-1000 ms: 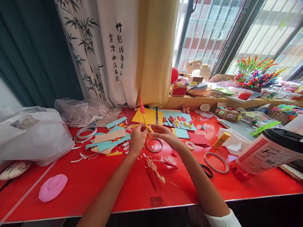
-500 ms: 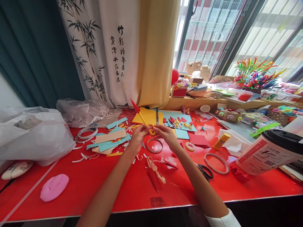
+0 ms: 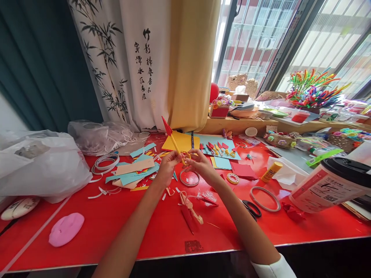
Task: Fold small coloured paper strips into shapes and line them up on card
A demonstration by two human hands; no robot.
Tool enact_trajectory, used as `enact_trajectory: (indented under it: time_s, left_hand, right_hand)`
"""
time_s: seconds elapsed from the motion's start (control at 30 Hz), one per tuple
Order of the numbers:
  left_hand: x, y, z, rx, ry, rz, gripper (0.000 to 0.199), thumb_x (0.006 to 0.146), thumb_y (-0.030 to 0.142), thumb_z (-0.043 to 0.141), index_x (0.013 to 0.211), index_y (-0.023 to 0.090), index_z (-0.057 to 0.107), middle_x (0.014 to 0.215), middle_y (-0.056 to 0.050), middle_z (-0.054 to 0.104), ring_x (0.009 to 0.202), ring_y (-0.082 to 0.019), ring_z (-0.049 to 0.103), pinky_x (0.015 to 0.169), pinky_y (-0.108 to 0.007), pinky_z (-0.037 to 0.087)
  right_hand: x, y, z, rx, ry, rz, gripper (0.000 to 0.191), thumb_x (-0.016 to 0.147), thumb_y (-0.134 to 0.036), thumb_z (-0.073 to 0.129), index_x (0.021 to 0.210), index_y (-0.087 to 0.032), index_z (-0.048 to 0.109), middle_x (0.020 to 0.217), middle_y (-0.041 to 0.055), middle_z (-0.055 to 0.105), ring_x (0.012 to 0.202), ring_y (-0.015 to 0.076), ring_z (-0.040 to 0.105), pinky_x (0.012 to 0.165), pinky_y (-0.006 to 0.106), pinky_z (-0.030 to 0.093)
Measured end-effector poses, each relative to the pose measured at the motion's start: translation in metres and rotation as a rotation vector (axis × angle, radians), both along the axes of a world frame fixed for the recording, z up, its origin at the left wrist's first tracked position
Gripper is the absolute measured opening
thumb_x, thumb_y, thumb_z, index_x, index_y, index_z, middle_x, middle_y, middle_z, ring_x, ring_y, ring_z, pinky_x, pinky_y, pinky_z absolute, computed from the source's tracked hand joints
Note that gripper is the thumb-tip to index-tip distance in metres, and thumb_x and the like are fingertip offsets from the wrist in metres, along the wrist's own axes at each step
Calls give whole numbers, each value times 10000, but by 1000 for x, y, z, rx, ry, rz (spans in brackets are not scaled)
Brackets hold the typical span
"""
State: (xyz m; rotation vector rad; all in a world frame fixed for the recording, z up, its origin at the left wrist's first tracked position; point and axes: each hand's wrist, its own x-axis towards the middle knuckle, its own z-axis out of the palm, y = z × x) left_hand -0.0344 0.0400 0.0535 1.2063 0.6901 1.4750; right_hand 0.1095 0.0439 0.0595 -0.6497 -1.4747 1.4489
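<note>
Above the middle of the red table I hold a folded paper kunai, with a red pointed blade, a yellow stem and a yellow loop at the lower end. My left hand pinches the stem just above the loop, the blade pointing up and left. At the loop, the fingers of my right hand are bent around its right side and partly hide it. Beneath the hands lies a round roll of tape. Closer to me rest a red and peach folded paper piece and black-handled scissors.
Paper strips are heaped at left, near a white plastic bag. Small paper kunai lie on a blue sheet behind. On the right are a glue stick, a tape ring and a large cup.
My right hand's fingers have shifted and lifted slightly around the yellow loop. The kunai has tipped a little more upright, still in my left hand.
</note>
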Motion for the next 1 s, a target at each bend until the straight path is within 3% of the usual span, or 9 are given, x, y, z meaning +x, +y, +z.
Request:
enact_trajectory:
  time_s: [0.13, 0.3, 0.4, 0.53, 0.73, 0.9, 1.0]
  left_hand:
    - [0, 5, -3, 43, 124, 27, 257, 686, 374, 622, 824, 160, 654, 836, -43, 646, 793, -165, 557, 750, -272, 412]
    - [0, 12, -10, 64, 329, 253, 330, 717, 407, 581, 954, 185, 638, 906, -52, 650, 813, -167, 568, 721, -257, 418]
    - [-1, 13, -13, 69, 437, 365, 280, 711, 385, 592, 900, 189, 656, 897, -56, 645, 777, -167, 559, 677, -252, 402]
    - [-2, 10, -14, 55, 507, 405, 163, 679, 307, 630, 787, 199, 686, 776, -42, 655, 717, -174, 543, 671, -261, 371]
    - [-5, 10, -15, 9, 509, 375, 191, 722, 283, 557, 825, 198, 694, 754, -33, 659, 721, -177, 546, 653, -262, 373]
    - [-3, 12, -14, -37, 432, 211, 339, 719, 399, 553, 917, 151, 674, 753, -43, 650, 678, -160, 550, 627, -258, 407]
    - [-2, 9, -10, -50, 387, 108, 391, 719, 428, 557, 979, 153, 652, 782, -46, 646, 682, -149, 551, 630, -250, 414]
  right_hand:
    - [6, 7, -2, -7, -71, 29, 321, 709, -341, 640, 990, -223, 540, 959, 18, 587, 651, 98, 610, 649, 273, 532]
    - [7, 14, -10, -59, -53, 20, 303, 712, -356, 632, 958, -184, 588, 928, 45, 630, 780, 149, 637, 739, 305, 527]
    - [4, 16, -14, -35, -70, -44, 287, 676, -379, 657, 865, -172, 598, 858, 34, 630, 733, 146, 633, 692, 304, 532]
    - [-2, 13, -17, 77, -197, -100, 298, 669, -414, 650, 805, -154, 598, 757, 20, 576, 632, 119, 588, 566, 254, 512]
    - [-5, 6, -13, 210, -375, -47, 336, 723, -463, 572, 905, -185, 619, 901, 33, 446, 668, 105, 506, 489, 217, 462]
    - [-2, 7, -12, 384, -528, -54, 288, 719, -435, 599, 852, -181, 637, 739, -9, 395, 643, 102, 394, 573, 233, 374]
    - [1, 3, -5, 351, -500, 47, 286, 751, -423, 572, 852, -165, 643, 616, -40, 303, 566, 89, 297, 517, 231, 275]
